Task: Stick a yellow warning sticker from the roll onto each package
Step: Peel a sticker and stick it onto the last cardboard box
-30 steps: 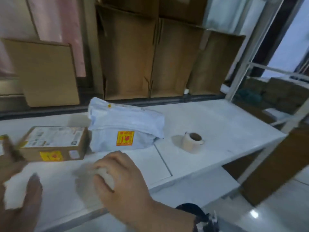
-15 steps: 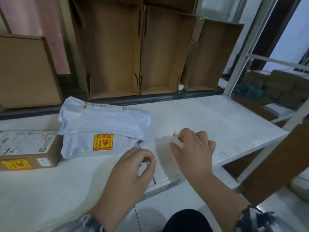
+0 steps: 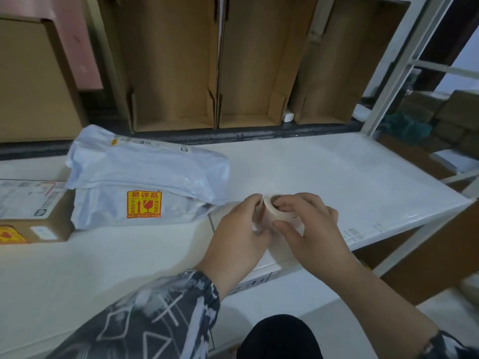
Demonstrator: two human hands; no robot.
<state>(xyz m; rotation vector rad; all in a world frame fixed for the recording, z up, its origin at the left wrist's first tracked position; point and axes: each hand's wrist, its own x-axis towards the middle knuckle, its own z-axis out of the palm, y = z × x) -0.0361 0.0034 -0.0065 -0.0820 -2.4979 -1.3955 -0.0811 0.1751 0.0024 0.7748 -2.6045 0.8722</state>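
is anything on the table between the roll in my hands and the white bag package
Nothing visible. The roll, held by the left hand and right hand, sits just right of the white bag, with only bare table between them.

Bag (image 3: 145, 172) right of box (image 3: 33, 203)

Both hands — left hand (image 3: 237, 235), right hand (image 3: 308, 229) — gripping sticker roll (image 3: 272, 212), stickered grey bag (image 3: 145, 177) beside

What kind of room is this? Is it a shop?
More likely a packing or shipping room than a shop. Parcels with yellow warning stickers, a white plastic mailer bag and a labelled cardboard box, sit on a white table, and empty cartons stand behind.
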